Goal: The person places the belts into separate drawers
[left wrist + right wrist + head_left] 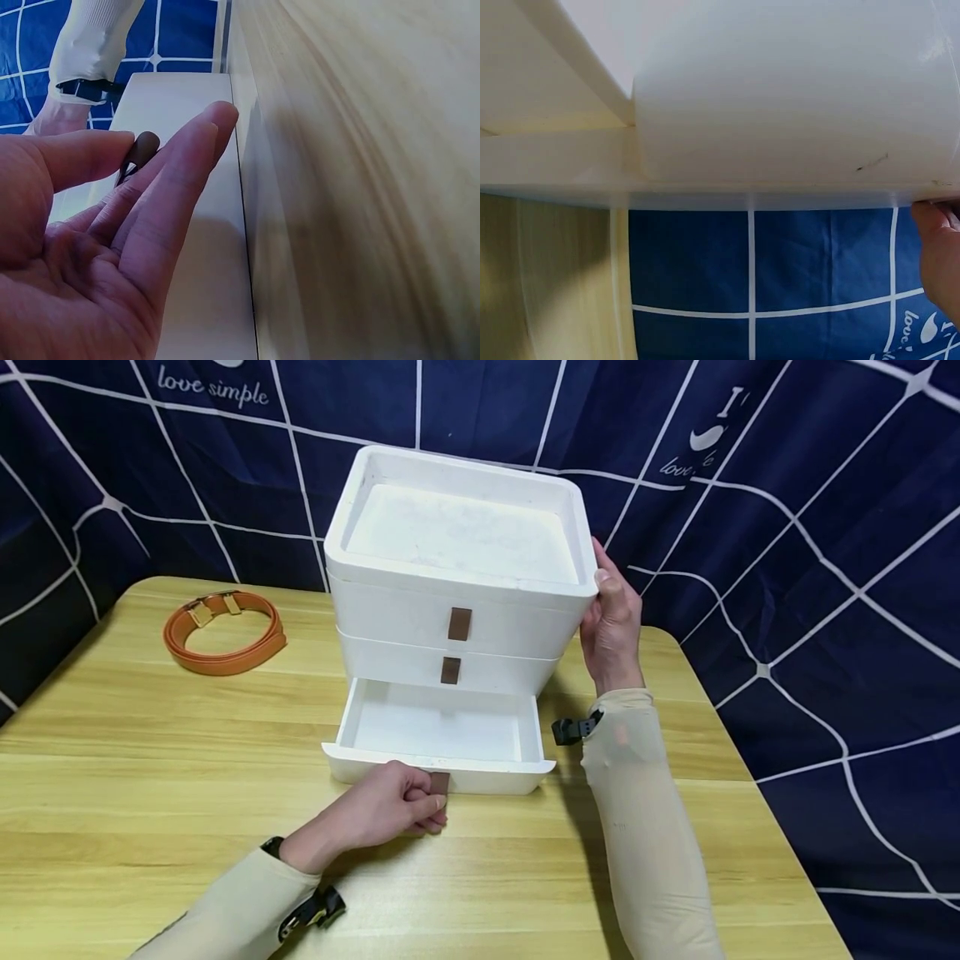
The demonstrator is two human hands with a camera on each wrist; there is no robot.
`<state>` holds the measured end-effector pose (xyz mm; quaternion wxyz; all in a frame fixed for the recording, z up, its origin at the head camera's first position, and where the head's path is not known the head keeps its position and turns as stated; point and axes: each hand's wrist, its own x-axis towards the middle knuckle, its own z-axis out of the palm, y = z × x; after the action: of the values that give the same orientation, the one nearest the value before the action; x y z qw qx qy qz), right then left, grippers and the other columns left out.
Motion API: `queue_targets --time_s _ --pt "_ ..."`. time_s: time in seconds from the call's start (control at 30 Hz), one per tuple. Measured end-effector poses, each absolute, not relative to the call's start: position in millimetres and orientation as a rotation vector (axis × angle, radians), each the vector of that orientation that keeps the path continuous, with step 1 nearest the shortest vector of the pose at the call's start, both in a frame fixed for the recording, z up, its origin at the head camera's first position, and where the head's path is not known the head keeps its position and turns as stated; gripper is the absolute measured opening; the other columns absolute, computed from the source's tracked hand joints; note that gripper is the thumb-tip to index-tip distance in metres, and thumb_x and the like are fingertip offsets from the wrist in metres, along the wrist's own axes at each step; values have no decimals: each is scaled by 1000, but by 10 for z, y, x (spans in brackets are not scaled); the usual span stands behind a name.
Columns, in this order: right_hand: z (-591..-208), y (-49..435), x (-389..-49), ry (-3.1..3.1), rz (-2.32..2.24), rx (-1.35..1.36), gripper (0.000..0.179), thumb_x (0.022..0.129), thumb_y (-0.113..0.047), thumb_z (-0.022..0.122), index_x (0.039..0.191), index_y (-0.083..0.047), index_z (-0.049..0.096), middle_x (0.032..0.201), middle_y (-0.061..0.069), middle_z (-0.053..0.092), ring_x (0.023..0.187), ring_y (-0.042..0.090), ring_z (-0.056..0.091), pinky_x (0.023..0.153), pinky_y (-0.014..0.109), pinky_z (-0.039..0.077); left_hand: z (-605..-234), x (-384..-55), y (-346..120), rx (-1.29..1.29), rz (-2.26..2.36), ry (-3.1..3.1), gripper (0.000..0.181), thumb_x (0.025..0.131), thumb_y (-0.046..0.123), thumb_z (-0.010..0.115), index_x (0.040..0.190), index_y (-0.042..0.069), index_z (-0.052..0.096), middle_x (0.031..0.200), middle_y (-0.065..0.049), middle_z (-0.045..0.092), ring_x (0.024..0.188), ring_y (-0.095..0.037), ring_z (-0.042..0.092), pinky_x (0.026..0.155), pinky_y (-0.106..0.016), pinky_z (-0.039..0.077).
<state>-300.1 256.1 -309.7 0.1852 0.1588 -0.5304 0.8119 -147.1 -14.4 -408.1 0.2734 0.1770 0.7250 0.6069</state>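
A white drawer unit [468,627] with brown pull tabs stands on the table, its bottom drawer [442,722] slid out and bare inside. At the front of that drawer, my left hand [382,806] pinches the brown pull tab [142,150] between thumb and fingers. My right hand [613,618] holds the unit's right side near the top rim, thumb at the front corner and fingers along the side. In the right wrist view only part of the right hand [941,255] shows at the edge, against the white side wall.
A coiled orange-brown belt [225,635] with a gold buckle lies on the wooden table [150,777], left of the unit. A dark blue curtain [480,410] with white lines hangs close behind and to the right.
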Motion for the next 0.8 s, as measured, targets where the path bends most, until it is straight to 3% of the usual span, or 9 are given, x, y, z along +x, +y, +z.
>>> queue_targets --time_s 0.8 --pt "-3103 2555 -2994 -1498 2287 439 54 89 -18 54 140 -1 52 142 14 51 125 28 50 106 32 46 -4089 -1425 -145 535 1544 2066 17 98 5 57 86 -3 66 77 -7 71 72 -21 70 64 -29 62"
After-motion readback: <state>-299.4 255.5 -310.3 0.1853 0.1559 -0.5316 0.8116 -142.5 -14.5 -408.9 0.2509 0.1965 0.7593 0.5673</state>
